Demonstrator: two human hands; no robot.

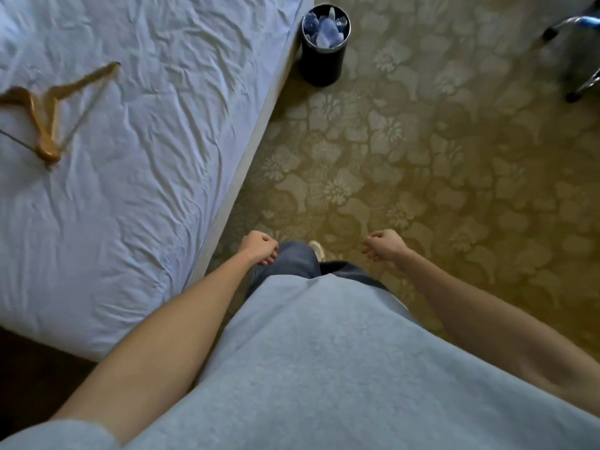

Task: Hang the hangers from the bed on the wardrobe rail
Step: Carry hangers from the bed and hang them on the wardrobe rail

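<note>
Two wooden hangers lie overlapping on the bed [136, 196] near its left side: one hanger [81, 81] stretches up to the right, the other hanger [24, 99] runs off the left edge. The sheet is white and creased. My left hand [258, 246] hangs beside the bed's corner, fingers loosely curled, holding nothing. My right hand [384, 243] hangs over the carpet the same way, also holding nothing. Both hands are far from the hangers. No wardrobe rail is in view.
A black waste bin [324, 47] with crumpled plastic stands on the floor at the bed's far corner. Chrome chair legs [581, 56] show at the top right. Patterned olive carpet [438, 157] covers the floor. My legs and a shoe [316, 248] are below.
</note>
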